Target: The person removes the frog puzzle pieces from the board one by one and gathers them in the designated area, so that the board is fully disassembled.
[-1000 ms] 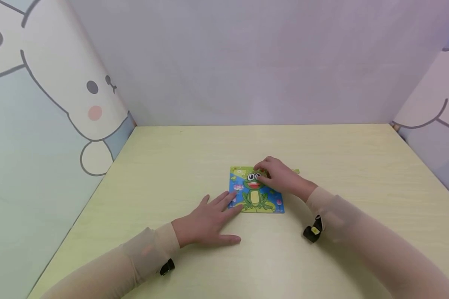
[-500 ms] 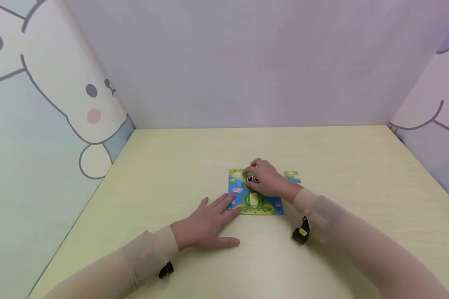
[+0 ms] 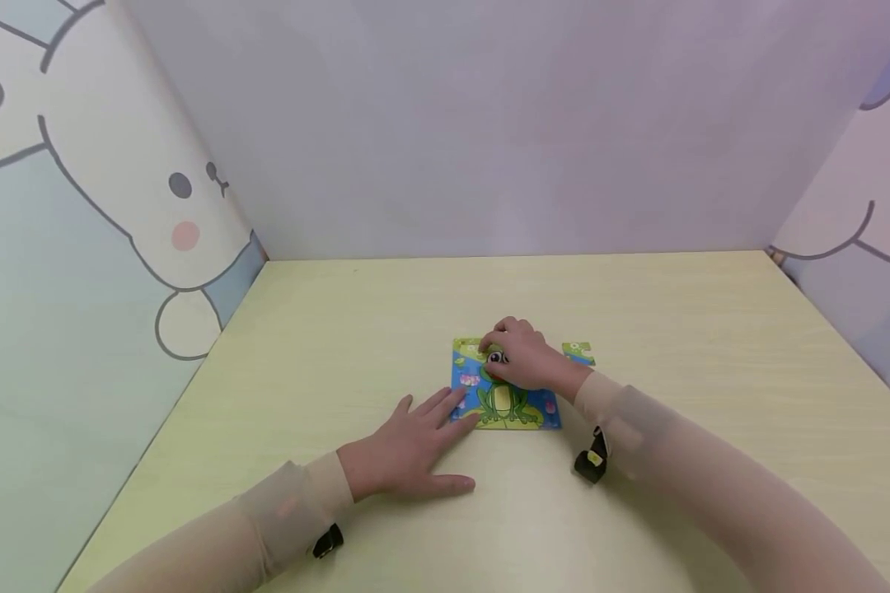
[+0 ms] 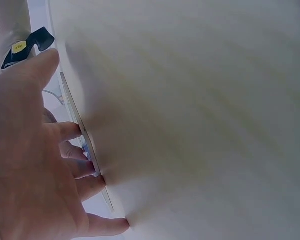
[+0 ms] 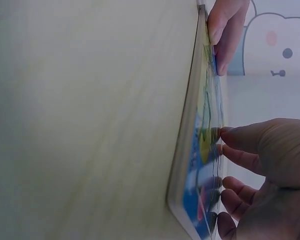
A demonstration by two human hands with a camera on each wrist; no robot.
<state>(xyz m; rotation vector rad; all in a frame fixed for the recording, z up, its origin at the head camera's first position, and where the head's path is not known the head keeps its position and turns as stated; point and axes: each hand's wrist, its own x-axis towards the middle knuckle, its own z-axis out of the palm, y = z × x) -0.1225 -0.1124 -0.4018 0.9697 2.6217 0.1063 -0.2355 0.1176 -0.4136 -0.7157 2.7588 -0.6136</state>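
Observation:
A frog jigsaw puzzle [image 3: 503,399] lies flat in its tray on the table, its upper right part covered by my right hand [image 3: 522,354]. That hand's bent thumb and fingers pinch at a puzzle piece by the frog's eyes; the right wrist view has the fingertips down on the puzzle's face [image 5: 205,150], and no piece shows raised. My left hand [image 3: 411,445] is spread flat, fingertips on the puzzle's left edge and thumb out on the table. In the left wrist view its fingers [image 4: 70,131] touch the tray's edge. A loose green and blue puzzle piece [image 3: 578,353] lies just right of the tray.
The pale wooden table [image 3: 341,329] reaches back to a plain lilac wall [image 3: 489,123]. Side panels with cartoon drawings [image 3: 119,206] flank it. A black wrist device [image 3: 592,457] hangs under the right sleeve, another [image 3: 329,541] under the left.
My right hand has shifted left across the puzzle's upper part, then nearly stopped. The loose piece at the right now shows more fully. My left hand stays put; the view has tilted slightly.

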